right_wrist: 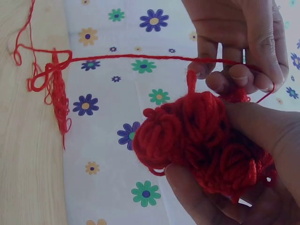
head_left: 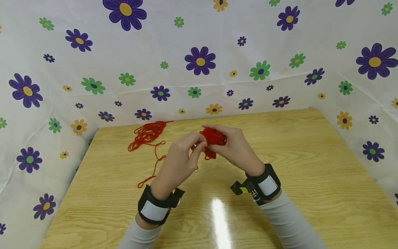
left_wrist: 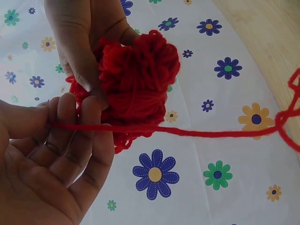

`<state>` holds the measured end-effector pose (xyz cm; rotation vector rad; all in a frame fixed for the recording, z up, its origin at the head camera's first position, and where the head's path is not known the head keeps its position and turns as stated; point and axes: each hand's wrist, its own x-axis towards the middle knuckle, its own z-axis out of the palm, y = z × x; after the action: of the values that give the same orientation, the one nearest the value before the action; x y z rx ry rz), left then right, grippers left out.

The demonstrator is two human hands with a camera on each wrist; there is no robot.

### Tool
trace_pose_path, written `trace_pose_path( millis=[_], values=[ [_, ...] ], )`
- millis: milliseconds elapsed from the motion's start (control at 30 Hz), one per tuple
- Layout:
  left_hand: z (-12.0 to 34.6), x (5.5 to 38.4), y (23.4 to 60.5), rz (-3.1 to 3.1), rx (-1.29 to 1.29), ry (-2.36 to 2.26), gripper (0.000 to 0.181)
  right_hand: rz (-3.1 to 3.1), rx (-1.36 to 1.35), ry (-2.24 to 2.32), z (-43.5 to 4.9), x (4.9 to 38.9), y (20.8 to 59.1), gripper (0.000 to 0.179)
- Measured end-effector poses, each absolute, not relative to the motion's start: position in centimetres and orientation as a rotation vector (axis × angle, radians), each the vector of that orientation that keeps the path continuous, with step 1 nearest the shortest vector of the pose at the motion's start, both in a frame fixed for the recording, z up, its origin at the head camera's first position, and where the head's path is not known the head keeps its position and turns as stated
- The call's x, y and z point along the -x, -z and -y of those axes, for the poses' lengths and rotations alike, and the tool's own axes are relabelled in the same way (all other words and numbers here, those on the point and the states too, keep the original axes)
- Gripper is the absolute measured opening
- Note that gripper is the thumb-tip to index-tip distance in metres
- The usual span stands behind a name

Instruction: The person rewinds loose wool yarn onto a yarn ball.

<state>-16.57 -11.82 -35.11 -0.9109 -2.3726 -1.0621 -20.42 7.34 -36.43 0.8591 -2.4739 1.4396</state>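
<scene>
A bundle of red yarn (head_left: 214,137), wound thick and lumpy, is gripped by my right hand (head_left: 237,145) above the middle of the table. In the right wrist view the thumb and fingers wrap the bundle (right_wrist: 192,140) from below and from the side. Close beside it, my left hand (head_left: 180,157) pinches a single strand (left_wrist: 187,133) between thumb and fingertips. That strand runs taut from the left hand toward a loose looped part of the yarn. Part of the bundle is hidden behind the fingers.
A loose heap of red yarn (head_left: 147,135) lies at the table's back left, with a looped strand (head_left: 155,160) trailing forward from it. The wooden table (head_left: 295,155) meets a white flowered cloth (head_left: 174,76) at its back and sides.
</scene>
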Motion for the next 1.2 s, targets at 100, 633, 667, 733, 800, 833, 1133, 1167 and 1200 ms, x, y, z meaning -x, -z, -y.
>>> trace_pose_path(
  millis=[100,633,667,733,800,833,1133,1167,1200],
  values=[
    [11.5,16.6,35.1,2.363,0.938,1.048,0.004,2.429,-0.836,-1.490,-7.5,20.4,36.4,0.056],
    [10.5,16.0,35.7,2.426,0.964,1.041,0.003,2.235,-0.525,-1.945,-8.0,20.2,35.8,0.048],
    [10.5,16.0,35.8,2.434,0.958,1.041,0.003,2.228,-0.501,-2.000,-8.0,20.2,35.7,0.048],
    [10.5,16.1,35.9,2.442,0.954,1.044,0.004,2.204,-0.470,-2.114,-8.3,20.1,35.5,0.048],
    [10.4,16.2,36.0,2.445,0.949,1.051,0.004,2.166,-0.461,-2.223,-8.6,20.0,35.2,0.049],
    [10.3,16.2,36.0,2.443,0.947,1.055,0.004,2.147,-0.468,-2.269,-8.7,20.0,35.1,0.050],
    [10.3,16.5,36.0,2.372,0.909,1.091,0.004,2.037,-0.636,-2.548,-9.8,20.0,34.2,0.052],
    [10.3,16.5,36.0,2.357,0.913,1.093,0.005,2.046,-0.646,-2.542,-9.9,20.0,34.2,0.053],
    [10.4,16.5,36.0,2.342,0.919,1.095,0.005,2.058,-0.647,-2.531,-9.9,20.0,34.1,0.053]
  ],
)
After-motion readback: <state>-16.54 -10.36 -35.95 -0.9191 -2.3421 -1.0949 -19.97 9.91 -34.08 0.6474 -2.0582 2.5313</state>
